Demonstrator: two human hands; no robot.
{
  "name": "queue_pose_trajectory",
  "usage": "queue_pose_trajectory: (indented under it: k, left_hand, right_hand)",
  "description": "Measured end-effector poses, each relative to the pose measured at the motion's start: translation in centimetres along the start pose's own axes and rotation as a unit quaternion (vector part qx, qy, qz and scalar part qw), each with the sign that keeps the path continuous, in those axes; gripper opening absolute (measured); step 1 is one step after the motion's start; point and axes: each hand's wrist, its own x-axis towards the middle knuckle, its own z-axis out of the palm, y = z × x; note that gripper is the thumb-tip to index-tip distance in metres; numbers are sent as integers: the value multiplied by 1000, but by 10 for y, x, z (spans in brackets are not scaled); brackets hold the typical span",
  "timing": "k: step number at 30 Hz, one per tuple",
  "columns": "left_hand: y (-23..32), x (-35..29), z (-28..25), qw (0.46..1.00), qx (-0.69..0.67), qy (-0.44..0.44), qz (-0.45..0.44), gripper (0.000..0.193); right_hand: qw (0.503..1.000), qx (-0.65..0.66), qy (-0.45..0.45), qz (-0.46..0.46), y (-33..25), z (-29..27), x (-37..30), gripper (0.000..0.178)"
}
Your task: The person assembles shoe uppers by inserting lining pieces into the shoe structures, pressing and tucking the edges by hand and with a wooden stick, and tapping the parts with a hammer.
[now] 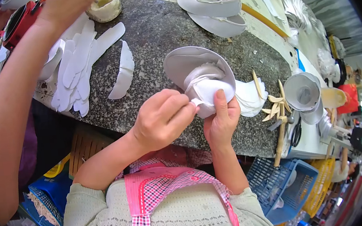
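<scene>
Over the near middle of the speckled granite slab [147,41], the light-grey shoe upper [203,73] is held up in both bare hands; the right hand [223,117] is clamped around its lower end, thumb raised along the white insole [214,89] at its opening; the left hand [159,117] has thumb and fingers pinched together on a white edge of that upper; on the slab's left part lie a fanned heap of white insole pieces [75,71] and one curved off-white piece [123,70]; a co-worker's forearm [24,89] reaches over its left end, near a cream-crusted jar [104,8] at its far-left corner; two grey uppers [212,15] rest at its far edge; toward its right edge are more white insoles [252,101], pale wooden wedges [257,85] and a wooden-handled hammer [278,147].
</scene>
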Motion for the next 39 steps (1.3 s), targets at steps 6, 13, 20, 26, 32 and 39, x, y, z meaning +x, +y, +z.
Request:
queue_pose_trajectory:
  k: [6, 13, 20, 26, 32, 39]
  left_hand:
    - [14, -2, 5, 999, 25, -3, 36, 21]
    - [33, -5, 9, 998, -33, -34, 39, 18]
    - [39, -6, 6, 998, -50, -38, 5, 12]
    - [25, 7, -10, 996, -53, -19, -65, 15]
    - [12, 6, -16, 979, -94, -40, -175, 14]
    - [4, 11, -15, 971, -119, -42, -204, 10]
  right_hand:
    - [995, 71, 34, 61, 2, -1, 6, 30]
    - [991, 71, 41, 105, -1, 1, 3, 26]
    - [988, 67, 40, 131, -1, 0, 1, 32]
    - [995, -98, 7, -17, -2, -2, -4, 29]
    - [990, -138, -23, -34, -6, -2, -7, 29]
    - [986, -153, -46, -35, -14, -1, -10, 31]
